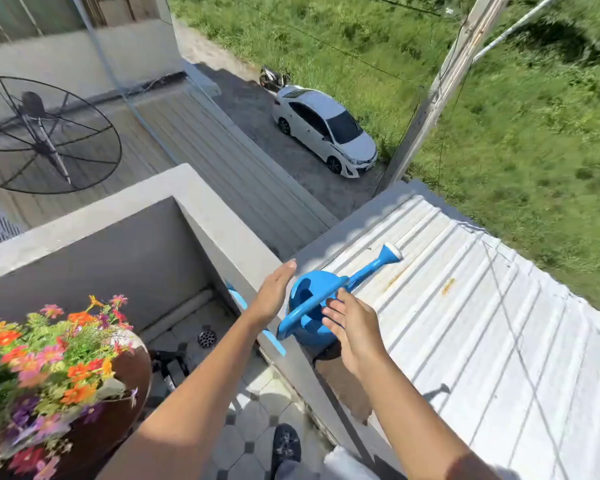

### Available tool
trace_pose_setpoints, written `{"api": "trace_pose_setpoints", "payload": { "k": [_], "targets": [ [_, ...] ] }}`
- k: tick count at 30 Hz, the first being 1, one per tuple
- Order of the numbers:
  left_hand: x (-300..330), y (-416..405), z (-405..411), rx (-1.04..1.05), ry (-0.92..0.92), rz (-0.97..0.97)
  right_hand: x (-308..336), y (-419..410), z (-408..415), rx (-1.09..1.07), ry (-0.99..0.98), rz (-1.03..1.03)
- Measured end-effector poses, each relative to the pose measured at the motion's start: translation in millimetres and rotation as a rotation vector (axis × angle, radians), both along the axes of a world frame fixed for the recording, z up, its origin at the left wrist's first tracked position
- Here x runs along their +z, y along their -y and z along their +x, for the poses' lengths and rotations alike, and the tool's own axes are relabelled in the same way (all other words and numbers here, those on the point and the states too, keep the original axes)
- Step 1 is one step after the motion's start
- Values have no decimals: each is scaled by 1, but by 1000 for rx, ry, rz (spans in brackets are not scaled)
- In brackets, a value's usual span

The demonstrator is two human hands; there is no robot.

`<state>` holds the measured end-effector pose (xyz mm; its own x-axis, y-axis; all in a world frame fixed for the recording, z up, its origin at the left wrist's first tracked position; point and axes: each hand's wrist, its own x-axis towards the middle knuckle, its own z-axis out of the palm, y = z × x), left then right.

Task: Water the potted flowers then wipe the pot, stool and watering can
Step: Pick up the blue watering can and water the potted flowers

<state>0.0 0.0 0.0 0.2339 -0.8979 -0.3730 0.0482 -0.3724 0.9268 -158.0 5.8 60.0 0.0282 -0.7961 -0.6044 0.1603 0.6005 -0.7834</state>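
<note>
A blue watering can [314, 296] stands on the concrete balcony ledge [243, 258], its white-tipped spout pointing up and right over the roof. My left hand [274, 291] hovers just left of the can with flat, spread fingers, apart from it. On the can's right side my right hand [352, 323] is open, fingertips at or very near the body. A brown pot [129, 386] full of orange, pink and purple flowers [45, 362] sits at the lower left. The stool under it is hidden.
A white corrugated roof [465, 323] lies beyond the ledge on the right. The tiled balcony floor [257, 420] with a round drain [207, 338] is below, my dark shoe [286, 445] on it. A satellite dish [39, 133] and a white car [323, 128] are far off.
</note>
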Motion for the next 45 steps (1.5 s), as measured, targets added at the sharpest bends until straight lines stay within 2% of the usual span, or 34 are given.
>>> {"api": "trace_pose_setpoints", "payload": {
  "k": [2, 6, 12, 21, 27, 31, 35, 38, 45],
  "targets": [
    [-1, 9, -5, -23, -2, 57, 1, 6, 6, 73, 28, 69],
    [-13, 13, -14, -98, -65, 140, -5, 14, 12, 116, 53, 64],
    [-14, -1, -12, -67, -8, 53, -13, 8, 12, 217, -93, -24],
    [12, -90, 17, 68, -25, -25, 16, -33, 38, 516, -246, -211],
    [36, -169, 45, 191, 61, -91, 55, -89, 71, 724, -213, -319],
    [52, -226, 60, 283, 76, -118, 79, -132, 98, 909, -378, -481],
    [54, -278, 74, 371, 177, -67, 95, -169, 126, 1052, -462, -592],
    [50, -312, 85, 402, 140, -63, 101, -197, 146, 1143, -651, -730],
    [77, -371, 91, 503, 48, -85, 111, -243, 186, 1239, -826, -931]
  ]
}}
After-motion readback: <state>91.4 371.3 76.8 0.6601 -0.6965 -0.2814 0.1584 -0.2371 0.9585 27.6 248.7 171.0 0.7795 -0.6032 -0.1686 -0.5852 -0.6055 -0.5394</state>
